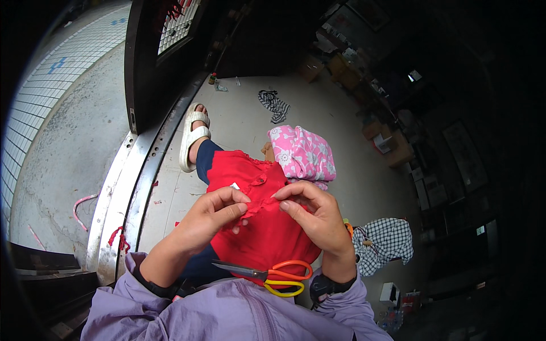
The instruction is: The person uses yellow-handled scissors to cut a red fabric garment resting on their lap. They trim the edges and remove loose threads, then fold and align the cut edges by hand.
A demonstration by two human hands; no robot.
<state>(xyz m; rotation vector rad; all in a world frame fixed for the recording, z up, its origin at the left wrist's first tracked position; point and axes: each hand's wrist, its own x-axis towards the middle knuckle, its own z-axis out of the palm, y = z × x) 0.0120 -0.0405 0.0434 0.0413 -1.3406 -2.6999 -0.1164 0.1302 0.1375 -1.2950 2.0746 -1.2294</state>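
A red cloth garment [264,243] lies spread over the lap, with a ruffled edge and a small white tag. My left hand [215,215] pinches the ruffled red edge between thumb and forefinger. Just to its right, my right hand [313,211] has thumb and forefinger close together at the same edge; whether it grips a thread or the cloth is too small to tell. Scissors [266,274] with one orange and one yellow handle rest on the red cloth near my waist, blades slightly apart and pointing left.
Folded pink floral fabric [303,155] sits beyond the lap. A black-and-white checked cloth [384,245] is at the right, a striped cloth [274,106] on the floor. Left are a metal door threshold [115,192] and dark door [143,64]. Boxes [396,147] stand along the right.
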